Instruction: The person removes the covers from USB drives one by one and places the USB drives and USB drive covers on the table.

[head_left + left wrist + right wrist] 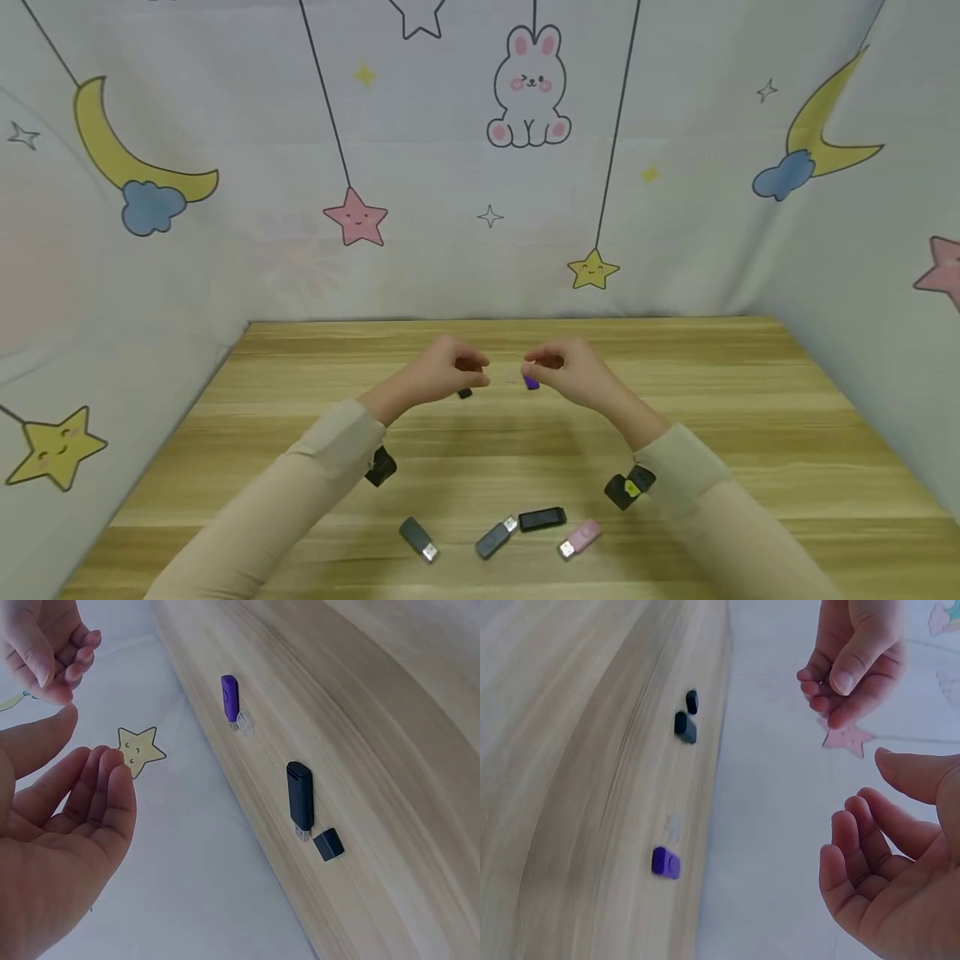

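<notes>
My left hand (448, 367) hovers over the far part of the table, fingers loosely bent and holding nothing. Facing it, my right hand (572, 372) is likewise raised, its thumb apart from the fingertips. Below the left hand lies a black USB stick (301, 796) with its metal plug bare, and a small black cap (328, 844) sits beside the plug. A purple USB stick (230, 697) lies under the right hand, next to a small clear cap (245, 724). In the head view the left hand hides most of the black stick.
Nearer on the wooden table (480, 450) lie a dark grey USB stick (417, 538), another grey one (496, 537), a black one (542, 519) and a pink one (579, 540). White curtains (420, 275) with printed stars and moons stand behind and at both sides.
</notes>
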Available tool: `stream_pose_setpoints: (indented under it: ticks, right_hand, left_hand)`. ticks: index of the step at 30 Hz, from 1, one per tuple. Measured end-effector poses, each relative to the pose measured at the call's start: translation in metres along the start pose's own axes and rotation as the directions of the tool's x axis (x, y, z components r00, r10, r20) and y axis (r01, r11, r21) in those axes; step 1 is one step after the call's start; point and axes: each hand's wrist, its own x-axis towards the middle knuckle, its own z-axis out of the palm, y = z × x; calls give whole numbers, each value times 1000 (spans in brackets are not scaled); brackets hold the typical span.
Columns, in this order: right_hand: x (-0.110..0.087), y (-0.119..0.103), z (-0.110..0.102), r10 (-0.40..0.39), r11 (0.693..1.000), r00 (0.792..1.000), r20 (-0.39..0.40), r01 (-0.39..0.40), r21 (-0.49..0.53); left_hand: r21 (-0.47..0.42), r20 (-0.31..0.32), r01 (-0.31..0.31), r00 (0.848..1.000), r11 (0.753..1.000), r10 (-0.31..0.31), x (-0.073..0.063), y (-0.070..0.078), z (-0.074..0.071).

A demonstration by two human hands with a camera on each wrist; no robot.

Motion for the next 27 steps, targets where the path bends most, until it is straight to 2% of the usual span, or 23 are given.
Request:
stream_pose_setpoints:
  ticks: [9,16,23,27]
  right_hand:
    - [-17,-26,16,-92,995,994,58,89,45]
    - [-27,-43,33,-176,984,980,98,171,54]
    - [-38,-46,60,-224,970,962,158,204,135]
    - [-43,-47,72,-247,964,947,205,218,154]
  left_hand:
    - [-25,0,-56,998,998,56,-39,-5,1]
    - [-45,-7,-82,997,996,82,-65,-20,2]
    - [-78,-17,-11,1000,997,10,-89,-37,5]
    - [-103,-1,-7,1000,995,7,-100,-46,8]
